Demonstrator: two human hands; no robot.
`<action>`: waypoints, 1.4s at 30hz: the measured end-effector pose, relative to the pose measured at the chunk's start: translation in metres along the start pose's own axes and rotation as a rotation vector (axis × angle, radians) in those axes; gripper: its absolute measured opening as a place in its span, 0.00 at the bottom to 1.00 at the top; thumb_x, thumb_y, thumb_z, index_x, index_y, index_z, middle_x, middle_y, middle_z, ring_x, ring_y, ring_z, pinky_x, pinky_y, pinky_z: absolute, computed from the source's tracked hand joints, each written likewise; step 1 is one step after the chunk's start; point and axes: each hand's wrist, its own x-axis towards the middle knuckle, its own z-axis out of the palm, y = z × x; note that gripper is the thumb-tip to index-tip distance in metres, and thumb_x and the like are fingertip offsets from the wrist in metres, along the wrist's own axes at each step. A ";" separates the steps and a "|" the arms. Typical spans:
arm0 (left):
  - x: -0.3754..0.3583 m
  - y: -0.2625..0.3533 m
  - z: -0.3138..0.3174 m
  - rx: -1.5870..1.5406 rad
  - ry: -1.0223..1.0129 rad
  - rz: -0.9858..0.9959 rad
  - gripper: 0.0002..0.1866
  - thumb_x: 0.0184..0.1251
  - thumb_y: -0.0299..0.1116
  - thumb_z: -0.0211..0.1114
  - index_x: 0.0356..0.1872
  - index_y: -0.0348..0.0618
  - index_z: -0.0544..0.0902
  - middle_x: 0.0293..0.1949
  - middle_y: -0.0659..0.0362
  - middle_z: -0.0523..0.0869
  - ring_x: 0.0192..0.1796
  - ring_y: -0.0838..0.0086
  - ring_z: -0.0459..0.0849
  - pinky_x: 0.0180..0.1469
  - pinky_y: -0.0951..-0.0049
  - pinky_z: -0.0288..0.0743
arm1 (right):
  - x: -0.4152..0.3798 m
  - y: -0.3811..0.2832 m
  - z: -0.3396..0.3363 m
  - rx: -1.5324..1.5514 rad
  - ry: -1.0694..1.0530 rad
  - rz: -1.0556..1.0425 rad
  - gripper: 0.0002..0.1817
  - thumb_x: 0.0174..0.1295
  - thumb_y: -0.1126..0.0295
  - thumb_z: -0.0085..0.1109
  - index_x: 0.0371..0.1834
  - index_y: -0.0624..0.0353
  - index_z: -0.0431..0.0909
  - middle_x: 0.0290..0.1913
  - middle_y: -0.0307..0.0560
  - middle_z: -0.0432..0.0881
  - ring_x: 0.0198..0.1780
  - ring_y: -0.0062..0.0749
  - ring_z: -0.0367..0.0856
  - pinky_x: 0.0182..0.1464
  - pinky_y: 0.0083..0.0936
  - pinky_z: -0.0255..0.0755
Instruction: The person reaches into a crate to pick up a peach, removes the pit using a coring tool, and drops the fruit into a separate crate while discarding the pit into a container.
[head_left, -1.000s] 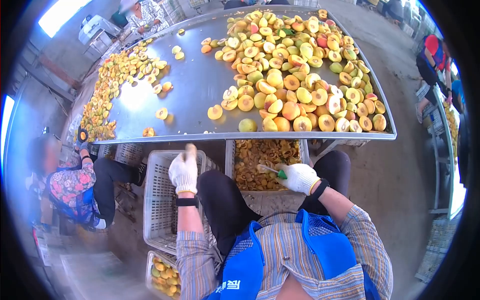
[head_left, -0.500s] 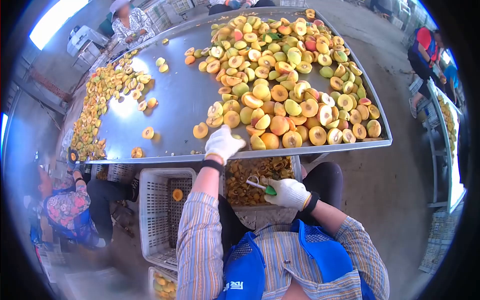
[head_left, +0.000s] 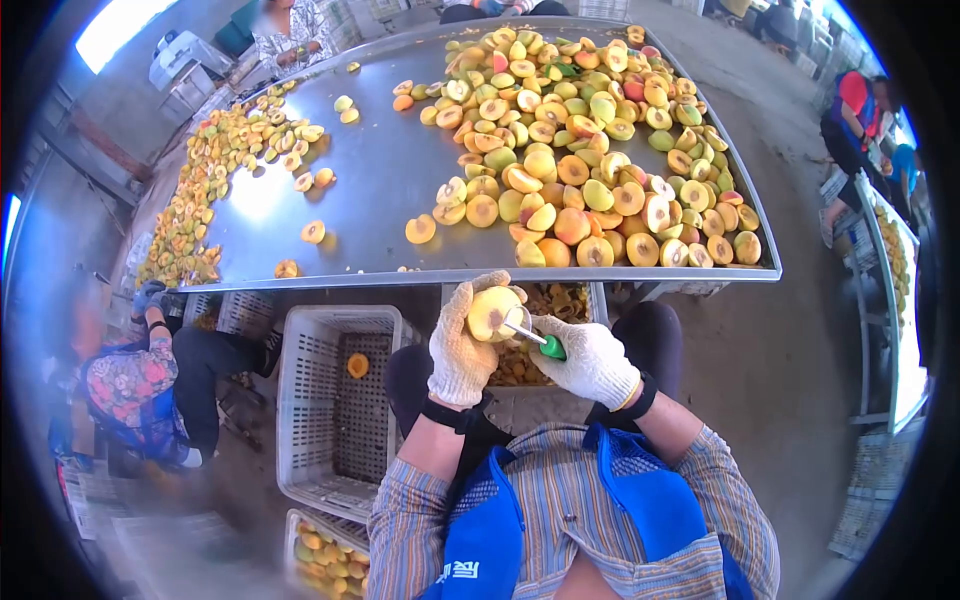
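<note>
While left hand (head_left: 462, 350) grips peach half (head_left: 493, 312), right hand (head_left: 592, 360) clasps pitting tool (head_left: 535, 337) against it.

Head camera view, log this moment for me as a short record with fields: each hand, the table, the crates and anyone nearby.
left hand: gloved left hand holds a peach half, cut face up
right hand: gloved right hand holds a green-handled pitting tool, its tip at the peach half
table: metal table with heaps of halved peaches
crates: white crate with one peach piece; crate of pits under the table edge
nearby: seated person at left
</note>
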 end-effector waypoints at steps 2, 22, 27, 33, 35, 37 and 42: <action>-0.009 -0.003 0.005 0.013 0.002 -0.004 0.27 0.80 0.49 0.51 0.56 0.29 0.79 0.47 0.42 0.85 0.47 0.60 0.86 0.53 0.63 0.82 | -0.003 -0.006 -0.002 -0.108 -0.010 -0.008 0.20 0.58 0.61 0.68 0.53 0.50 0.83 0.27 0.54 0.84 0.30 0.53 0.85 0.35 0.42 0.80; -0.030 -0.011 0.023 0.111 0.211 -0.169 0.32 0.78 0.60 0.49 0.60 0.38 0.77 0.37 0.57 0.87 0.26 0.71 0.83 0.27 0.72 0.74 | -0.015 -0.003 -0.008 0.317 0.038 0.130 0.29 0.60 0.53 0.70 0.63 0.51 0.79 0.32 0.50 0.87 0.35 0.44 0.89 0.40 0.33 0.80; -0.030 -0.006 0.018 0.054 0.138 -0.270 0.30 0.80 0.57 0.50 0.61 0.37 0.77 0.40 0.54 0.86 0.31 0.70 0.85 0.31 0.72 0.79 | -0.007 -0.017 -0.007 0.084 -0.016 0.086 0.31 0.61 0.51 0.70 0.66 0.50 0.78 0.38 0.53 0.88 0.42 0.45 0.89 0.47 0.33 0.80; -0.039 -0.014 0.010 0.193 0.063 -0.226 0.26 0.75 0.42 0.59 0.66 0.36 0.72 0.49 0.49 0.85 0.41 0.61 0.89 0.38 0.66 0.86 | -0.001 -0.009 -0.006 0.383 0.038 0.277 0.25 0.61 0.52 0.69 0.60 0.49 0.82 0.43 0.53 0.89 0.45 0.39 0.88 0.49 0.33 0.79; -0.039 -0.016 0.026 0.109 0.107 -0.084 0.26 0.75 0.40 0.60 0.67 0.38 0.71 0.51 0.47 0.84 0.41 0.60 0.89 0.38 0.65 0.87 | -0.001 0.010 0.001 0.428 0.136 0.319 0.28 0.59 0.54 0.71 0.62 0.50 0.81 0.38 0.47 0.88 0.40 0.31 0.87 0.47 0.30 0.79; -0.042 -0.007 0.040 0.033 0.147 0.081 0.25 0.73 0.39 0.61 0.67 0.41 0.72 0.53 0.44 0.84 0.41 0.58 0.89 0.35 0.65 0.87 | -0.003 -0.004 -0.022 0.290 0.047 0.392 0.24 0.61 0.56 0.68 0.60 0.50 0.82 0.32 0.45 0.87 0.34 0.28 0.86 0.43 0.29 0.79; -0.036 -0.002 -0.014 0.086 0.087 -0.217 0.19 0.76 0.45 0.60 0.57 0.42 0.76 0.47 0.46 0.86 0.42 0.62 0.88 0.30 0.68 0.85 | -0.021 -0.013 -0.016 0.095 -0.007 0.191 0.17 0.64 0.57 0.63 0.54 0.49 0.83 0.29 0.52 0.85 0.30 0.47 0.87 0.36 0.38 0.79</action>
